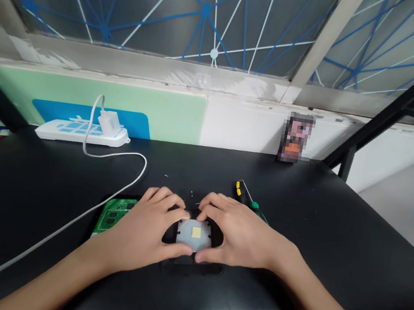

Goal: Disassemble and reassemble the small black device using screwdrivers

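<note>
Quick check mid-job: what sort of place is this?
Probably a small electronics workbench by a window: a green circuit board, tools and a white power strip lie on the black desk.

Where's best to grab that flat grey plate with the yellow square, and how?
Grip the flat grey plate by its far and near edges, probably, left hand from the left, right hand from the right: its broad face points up, and this hold leaves the yellow square near its middle untouched.
</note>
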`<state>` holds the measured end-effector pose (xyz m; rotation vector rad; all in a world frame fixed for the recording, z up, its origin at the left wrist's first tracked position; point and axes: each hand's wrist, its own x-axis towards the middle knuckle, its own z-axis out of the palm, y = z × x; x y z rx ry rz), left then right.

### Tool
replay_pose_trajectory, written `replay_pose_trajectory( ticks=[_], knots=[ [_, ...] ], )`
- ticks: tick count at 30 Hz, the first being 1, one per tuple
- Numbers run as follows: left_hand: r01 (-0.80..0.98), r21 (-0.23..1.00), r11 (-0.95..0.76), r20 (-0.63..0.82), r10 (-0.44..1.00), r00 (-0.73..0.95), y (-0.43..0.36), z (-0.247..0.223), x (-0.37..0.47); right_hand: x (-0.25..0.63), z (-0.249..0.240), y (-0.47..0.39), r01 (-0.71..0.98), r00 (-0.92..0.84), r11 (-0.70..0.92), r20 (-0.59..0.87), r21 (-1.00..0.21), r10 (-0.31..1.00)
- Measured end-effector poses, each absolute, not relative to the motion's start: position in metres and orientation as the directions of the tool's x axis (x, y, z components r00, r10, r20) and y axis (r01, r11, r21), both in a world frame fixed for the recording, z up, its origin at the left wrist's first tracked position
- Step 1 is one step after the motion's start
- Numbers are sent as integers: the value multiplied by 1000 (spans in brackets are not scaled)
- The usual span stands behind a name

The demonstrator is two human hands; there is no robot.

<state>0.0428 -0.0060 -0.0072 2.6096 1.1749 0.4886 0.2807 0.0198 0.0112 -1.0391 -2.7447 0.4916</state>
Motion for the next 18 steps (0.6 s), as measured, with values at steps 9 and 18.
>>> replay_pose_trajectory(
  ticks=[9,18],
  knots=[
    [674,338,-657,206,750,628,-6,-8,42,283,8,21,603,-750,714,50,-357,659],
    [668,364,-649,174,752,636,-6,-5,43,281,11,20,618,-745,695,7,-368,667]
  ],
)
